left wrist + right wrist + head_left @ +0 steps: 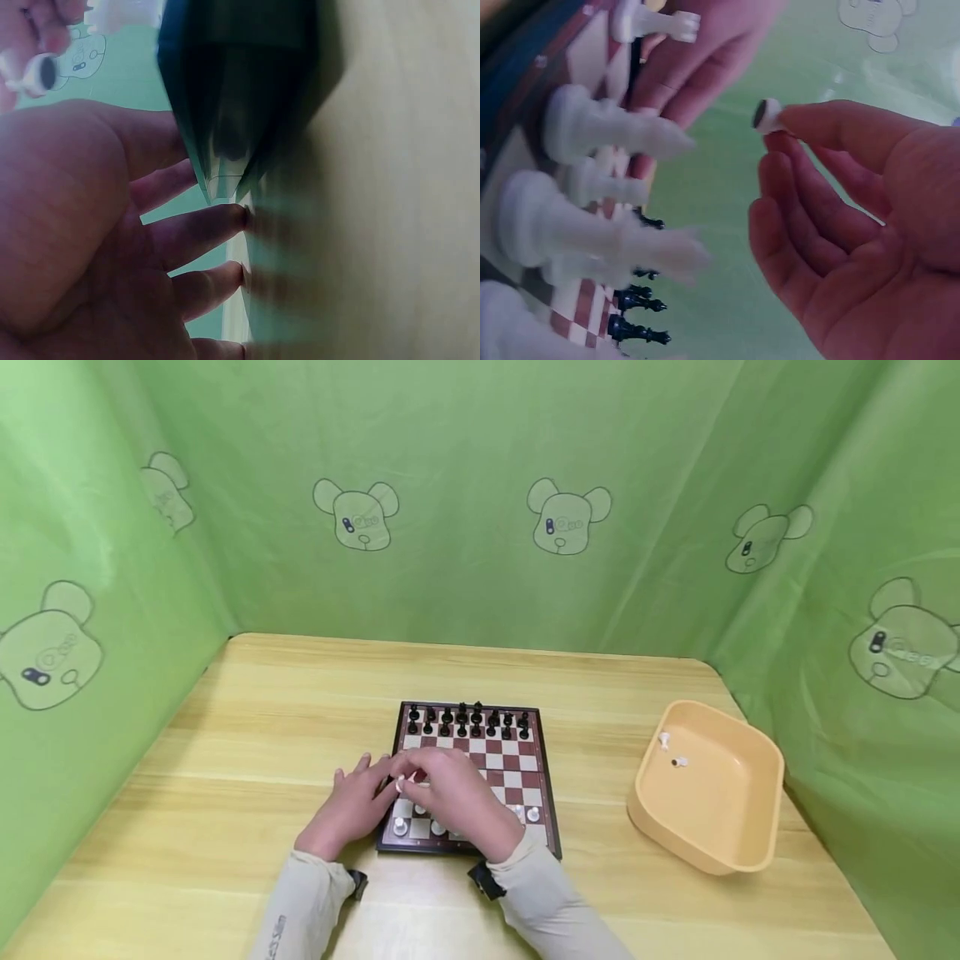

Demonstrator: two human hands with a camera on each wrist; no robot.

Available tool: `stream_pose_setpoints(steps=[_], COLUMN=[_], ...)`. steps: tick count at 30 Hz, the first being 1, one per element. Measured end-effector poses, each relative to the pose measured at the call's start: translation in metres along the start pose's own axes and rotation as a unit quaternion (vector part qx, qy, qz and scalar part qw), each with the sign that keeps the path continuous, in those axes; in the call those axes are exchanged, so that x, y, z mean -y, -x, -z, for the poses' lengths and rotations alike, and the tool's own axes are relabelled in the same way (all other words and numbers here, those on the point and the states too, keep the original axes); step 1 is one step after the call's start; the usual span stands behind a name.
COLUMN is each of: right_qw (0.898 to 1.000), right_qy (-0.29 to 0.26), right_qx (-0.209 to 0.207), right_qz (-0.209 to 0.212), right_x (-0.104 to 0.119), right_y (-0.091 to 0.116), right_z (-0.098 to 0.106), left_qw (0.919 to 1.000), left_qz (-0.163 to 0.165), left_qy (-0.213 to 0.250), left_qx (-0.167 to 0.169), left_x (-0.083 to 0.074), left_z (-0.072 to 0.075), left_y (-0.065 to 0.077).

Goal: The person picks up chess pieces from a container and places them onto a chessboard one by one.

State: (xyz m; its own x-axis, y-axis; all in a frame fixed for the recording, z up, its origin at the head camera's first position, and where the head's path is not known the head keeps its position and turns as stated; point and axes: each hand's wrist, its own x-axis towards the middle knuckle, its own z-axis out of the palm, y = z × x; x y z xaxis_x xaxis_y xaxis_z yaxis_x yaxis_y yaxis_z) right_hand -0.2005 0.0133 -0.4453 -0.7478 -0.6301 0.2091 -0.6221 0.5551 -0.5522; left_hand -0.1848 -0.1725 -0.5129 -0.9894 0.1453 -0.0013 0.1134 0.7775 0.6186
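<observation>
In the head view, a brown-and-white chessboard [513, 764] lies on the wooden table. My right hand [457, 789] is above its left side, pinching a small white chess piece [771, 118] between thumb and index finger. The piece's dark round base shows in the right wrist view; its head is hidden by the fingers. My left hand [352, 810] rests at the board's left edge, its fingers extended and fingertips touching the table in the left wrist view. White pieces, among them a rook [401, 827], stand on the near rows, partly covered by my right hand.
Black chess pieces [476, 718] fill the board's two far rows. To the right stands an orange plastic tub [705, 814] holding two white pieces, one upper left [664, 741] and one lying lower [679, 762]. Green cloth walls [465, 585] enclose the table.
</observation>
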Motion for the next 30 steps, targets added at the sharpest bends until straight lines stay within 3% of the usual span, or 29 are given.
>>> stream_pose_setpoints(steps=[6,18,30], right_qw=[0.998,0.996,0.997], right_qy=[0.057,0.054,0.059], right_qx=[0.030,0.064,0.055], right_qz=[-0.013,-0.022,-0.015], right_x=[-0.002,-0.004,-0.009], right_y=[0.000,-0.004,-0.003], right_z=[-0.009,-0.020,-0.028], left_qw=[1.0000,1.0000,1.0000], left_qz=[0.005,0.000,0.002], left_qy=[0.005,0.001,0.002], left_qx=[0.005,0.000,0.001], left_x=[-0.001,-0.002,-0.002], left_z=[-0.001,0.001,0.002], left_y=[-0.001,-0.001,0.001])
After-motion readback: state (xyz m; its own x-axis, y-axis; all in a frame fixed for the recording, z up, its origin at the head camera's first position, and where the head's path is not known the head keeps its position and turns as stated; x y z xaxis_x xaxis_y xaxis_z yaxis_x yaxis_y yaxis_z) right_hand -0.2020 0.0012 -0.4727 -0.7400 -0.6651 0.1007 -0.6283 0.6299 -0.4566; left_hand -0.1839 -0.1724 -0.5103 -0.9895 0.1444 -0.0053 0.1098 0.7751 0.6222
